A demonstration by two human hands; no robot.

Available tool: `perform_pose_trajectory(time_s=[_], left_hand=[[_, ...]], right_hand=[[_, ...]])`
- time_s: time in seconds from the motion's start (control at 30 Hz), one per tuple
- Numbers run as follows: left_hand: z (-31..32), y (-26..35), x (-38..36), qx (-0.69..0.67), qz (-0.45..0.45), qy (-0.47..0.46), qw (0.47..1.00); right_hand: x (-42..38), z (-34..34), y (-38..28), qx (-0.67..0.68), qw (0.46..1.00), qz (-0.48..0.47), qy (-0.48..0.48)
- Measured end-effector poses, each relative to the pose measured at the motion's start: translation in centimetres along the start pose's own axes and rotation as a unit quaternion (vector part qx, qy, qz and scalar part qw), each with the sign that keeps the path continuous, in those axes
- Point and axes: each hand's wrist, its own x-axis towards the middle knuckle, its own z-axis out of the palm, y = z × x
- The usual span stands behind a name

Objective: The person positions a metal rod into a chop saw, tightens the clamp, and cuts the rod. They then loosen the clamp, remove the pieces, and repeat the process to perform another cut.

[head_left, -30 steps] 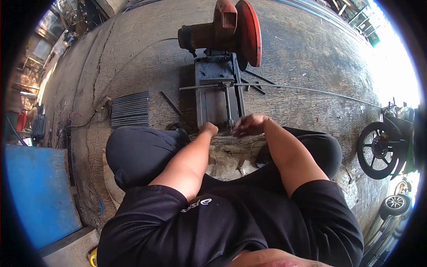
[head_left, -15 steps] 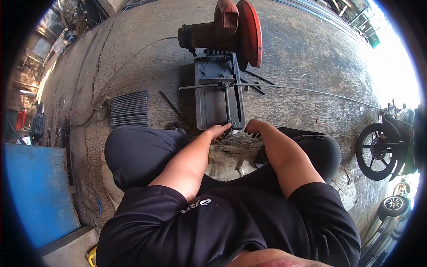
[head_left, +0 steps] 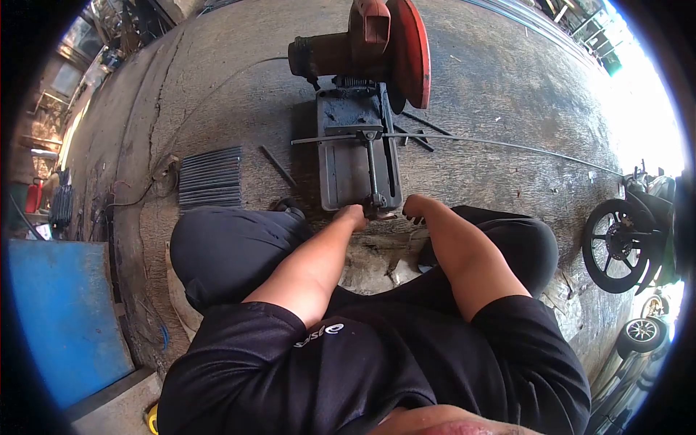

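A cut-off saw with a red guard (head_left: 410,54) stands on the ground ahead, its head raised above a grey base (head_left: 348,170). Across the base, a long thin metal rod (head_left: 507,143) lies at the vise, whose screw (head_left: 372,170) runs toward me. My left hand (head_left: 351,216) is at the front edge of the base, left of the screw's near end, fingers curled and partly hidden. Just right of the base's front corner, my right hand (head_left: 417,208) hangs with bent fingers; whether it holds anything is unclear.
A row of cut rods (head_left: 210,177) lies on the left, with a loose piece (head_left: 278,166) beside it. More short pieces (head_left: 415,139) lie right of the saw. A blue panel (head_left: 65,312) stands far left, a motorcycle (head_left: 631,232) far right.
My left hand has shifted slightly left from the screw's near end, and its fingers are more curled. My right hand stays almost in place.
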Motion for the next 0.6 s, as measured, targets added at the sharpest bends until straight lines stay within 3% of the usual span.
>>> perform_pose_trajectory(time_s=[0.3,0.33,0.37,0.4,0.47,0.53,0.6], left_hand=[[-0.9,-0.8,0.7,-0.038,-0.065,0.007,0.997],[-0.4,-1.2,1.4,-0.058,-0.086,0.021,0.994],[-0.4,-1.4,1.6,-0.078,-0.108,0.035,0.99],[-0.6,-1.7,2.1,-0.08,-0.109,0.035,0.99],[-0.9,-1.8,2.2,-0.147,-0.091,0.025,0.985],[-0.7,-1.6,2.4,-0.159,-0.098,0.028,0.982],[0.2,-2.0,3.1,-0.173,-0.064,0.083,0.979]], right_hand=[[-0.4,0.0,-0.1,0.043,0.999,-0.022,0.006],[-2.5,-0.4,-0.3,0.253,0.945,-0.139,-0.151],[-4.1,-0.7,-0.5,0.441,0.811,-0.245,-0.296],[-4.5,-1.4,-1.0,0.439,0.812,-0.244,-0.297],[-4.7,-2.5,-1.5,0.543,0.695,-0.332,-0.335],[-3.2,-2.4,0.1,0.485,0.805,-0.202,-0.276],[-0.5,-1.3,1.0,0.228,0.957,-0.113,-0.141]])
